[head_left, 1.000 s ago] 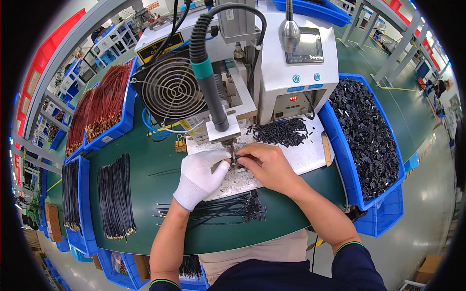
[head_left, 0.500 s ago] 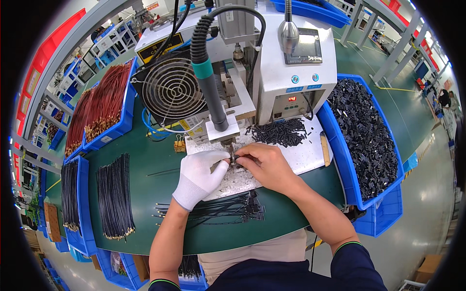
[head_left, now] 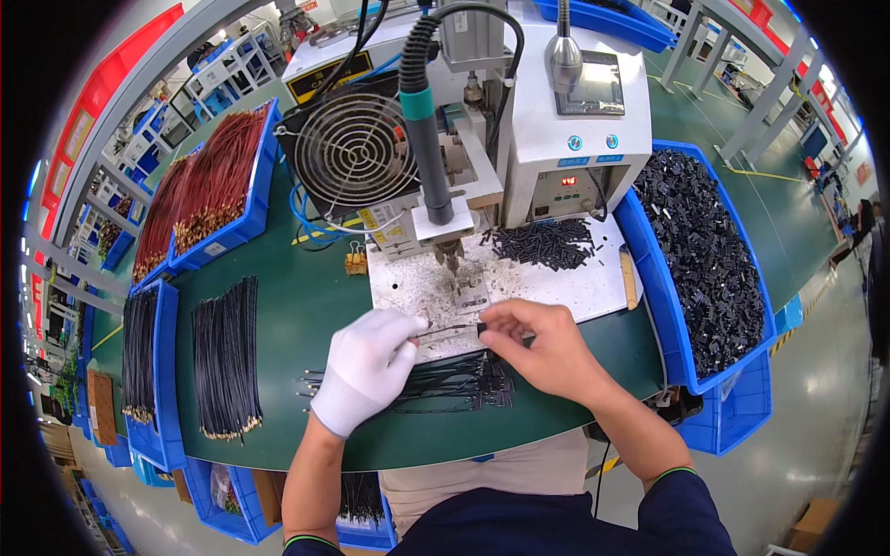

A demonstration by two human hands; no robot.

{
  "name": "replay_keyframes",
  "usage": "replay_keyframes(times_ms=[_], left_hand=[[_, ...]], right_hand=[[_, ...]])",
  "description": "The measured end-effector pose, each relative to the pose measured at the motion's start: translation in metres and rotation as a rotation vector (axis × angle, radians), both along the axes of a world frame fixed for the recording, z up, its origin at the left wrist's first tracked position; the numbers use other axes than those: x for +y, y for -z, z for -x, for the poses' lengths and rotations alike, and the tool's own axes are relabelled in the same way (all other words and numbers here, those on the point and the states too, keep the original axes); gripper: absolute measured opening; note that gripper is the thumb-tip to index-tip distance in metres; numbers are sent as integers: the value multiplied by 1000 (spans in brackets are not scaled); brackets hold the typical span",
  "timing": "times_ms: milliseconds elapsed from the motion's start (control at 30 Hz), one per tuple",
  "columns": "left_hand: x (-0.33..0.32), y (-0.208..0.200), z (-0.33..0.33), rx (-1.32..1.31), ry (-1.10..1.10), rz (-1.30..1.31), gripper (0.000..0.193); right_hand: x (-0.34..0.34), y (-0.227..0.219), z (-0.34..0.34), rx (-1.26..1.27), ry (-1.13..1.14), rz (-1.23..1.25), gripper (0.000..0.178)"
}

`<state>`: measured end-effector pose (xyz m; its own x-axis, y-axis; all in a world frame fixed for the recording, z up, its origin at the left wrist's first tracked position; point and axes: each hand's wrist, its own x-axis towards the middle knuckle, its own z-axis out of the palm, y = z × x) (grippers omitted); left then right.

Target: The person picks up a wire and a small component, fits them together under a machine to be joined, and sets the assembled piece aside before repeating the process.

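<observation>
My left hand (head_left: pixel 365 372), in a white glove, pinches a thin black cable (head_left: pixel 447 329) just in front of the machine's pressing head. Bare, my right hand (head_left: pixel 545 350) holds the cable's other end, where a small black flat piece (head_left: pixel 481 329) shows at the fingertips. The cable runs nearly level between both hands, over the front of a white base plate (head_left: pixel 403 298). Above and behind it is the metal tip (head_left: pixel 451 255) of the press, apart from the hands. Below lies a loose bundle of black cables with flat black ends (head_left: pixel 454 385), partly covered by my left hand.
Small black tubes (head_left: pixel 547 246) are heaped on the plate. A blue bin of black pieces (head_left: pixel 640 269) stands right, near a wooden-handled tool (head_left: pixel 629 281). Left are black cables (head_left: pixel 225 357), a blue tray (head_left: pixel 167 371) and red cables (head_left: pixel 218 176). A fan (head_left: pixel 348 153) fronts the machine.
Both hands have come back from under the press tip toward me and moved apart, bringing the cable out between them. The view has shifted slightly.
</observation>
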<state>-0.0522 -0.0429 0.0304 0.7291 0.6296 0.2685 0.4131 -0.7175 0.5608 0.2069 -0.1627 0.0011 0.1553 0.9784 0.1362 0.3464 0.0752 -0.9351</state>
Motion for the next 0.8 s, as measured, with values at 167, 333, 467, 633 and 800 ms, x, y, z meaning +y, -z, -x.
replay_keyframes(times_ms=[167, 333, 467, 633, 800], left_hand=[[-28, 1, 19, 53, 62, -90, 20], [-60, 10, 54, 185, -61, -159, 37], [-75, 24, 67, 233, -106, -159, 56], [-89, 27, 52, 204, -93, -181, 55], [-104, 58, 57, 236, -71, -197, 50]], right_hand=[[-31, -22, 8, -78, -50, 217, 30], [-63, -17, -6, -300, 34, 119, 32], [-77, -2, 4, -346, 4, 114, 34], [-81, 12, 40, -563, 107, -100, 43], [-84, 9, 64, -424, 22, -26, 51]])
